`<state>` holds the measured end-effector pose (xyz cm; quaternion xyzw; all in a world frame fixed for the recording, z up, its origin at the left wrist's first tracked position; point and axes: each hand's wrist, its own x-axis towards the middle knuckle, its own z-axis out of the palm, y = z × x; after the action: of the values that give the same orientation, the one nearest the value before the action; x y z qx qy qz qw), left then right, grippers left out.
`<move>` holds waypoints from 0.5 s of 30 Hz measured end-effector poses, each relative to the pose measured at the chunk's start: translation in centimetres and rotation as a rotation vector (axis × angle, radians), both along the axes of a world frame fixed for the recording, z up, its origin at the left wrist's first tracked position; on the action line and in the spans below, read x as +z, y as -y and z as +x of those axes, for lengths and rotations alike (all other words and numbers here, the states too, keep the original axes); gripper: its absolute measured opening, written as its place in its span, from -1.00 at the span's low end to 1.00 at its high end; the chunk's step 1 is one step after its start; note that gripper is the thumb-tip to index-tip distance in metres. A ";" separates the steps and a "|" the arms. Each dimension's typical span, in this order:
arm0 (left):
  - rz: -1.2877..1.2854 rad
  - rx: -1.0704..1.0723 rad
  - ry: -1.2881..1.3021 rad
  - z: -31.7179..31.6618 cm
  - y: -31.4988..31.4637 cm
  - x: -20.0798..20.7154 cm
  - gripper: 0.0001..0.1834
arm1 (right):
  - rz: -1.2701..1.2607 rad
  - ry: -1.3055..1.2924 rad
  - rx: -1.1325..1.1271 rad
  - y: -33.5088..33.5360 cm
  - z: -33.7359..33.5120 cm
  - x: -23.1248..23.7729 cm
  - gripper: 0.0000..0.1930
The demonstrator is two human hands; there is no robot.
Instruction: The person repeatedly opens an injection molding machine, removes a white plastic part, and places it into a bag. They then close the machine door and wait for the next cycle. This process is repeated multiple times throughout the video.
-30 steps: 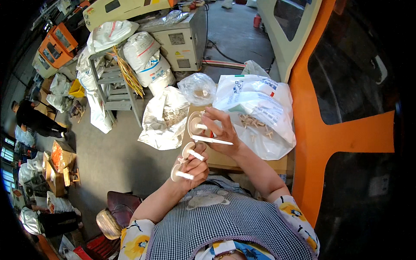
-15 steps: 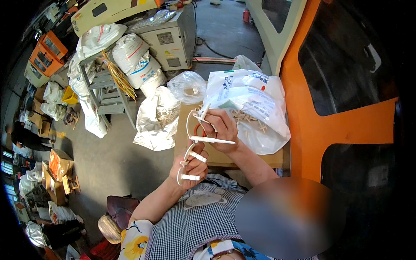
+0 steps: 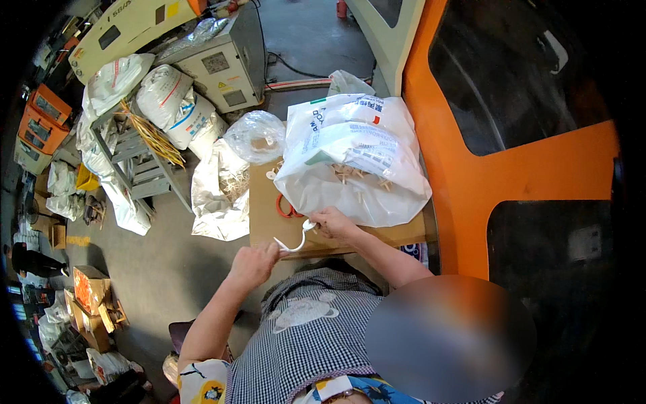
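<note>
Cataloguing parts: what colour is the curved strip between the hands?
The curved strip is white, clearest in the head view.

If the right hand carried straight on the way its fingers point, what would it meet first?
Beyond the white piece in its grip, the right hand would probably meet the red loop handles on the cardboard, though it may pass above them; depth is unclear.

1. Right of the frame, I see an orange machine (image 3: 464, 178).
2. Upper left, I see a grey cabinet (image 3: 234, 73) beside white sacks (image 3: 161, 94).
3. Left of centre, yellow strips (image 3: 153, 139) hang on a grey stepladder (image 3: 149, 188).
4. Lower left: a cardboard box (image 3: 100, 288) with orange contents (image 3: 82, 286).
</note>
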<state>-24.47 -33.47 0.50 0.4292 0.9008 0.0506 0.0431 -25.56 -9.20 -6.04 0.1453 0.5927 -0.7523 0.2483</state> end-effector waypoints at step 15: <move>-0.019 0.617 0.091 -6.1 -1.8 -10.6 -0.76 | 1.047 -0.535 -0.427 -8.5 -4.4 -8.0 -0.79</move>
<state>-30.55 -31.67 -10.07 0.1322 0.9861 0.0719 0.0701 -29.92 -0.74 -14.06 0.1695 0.8823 -0.4054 -0.1686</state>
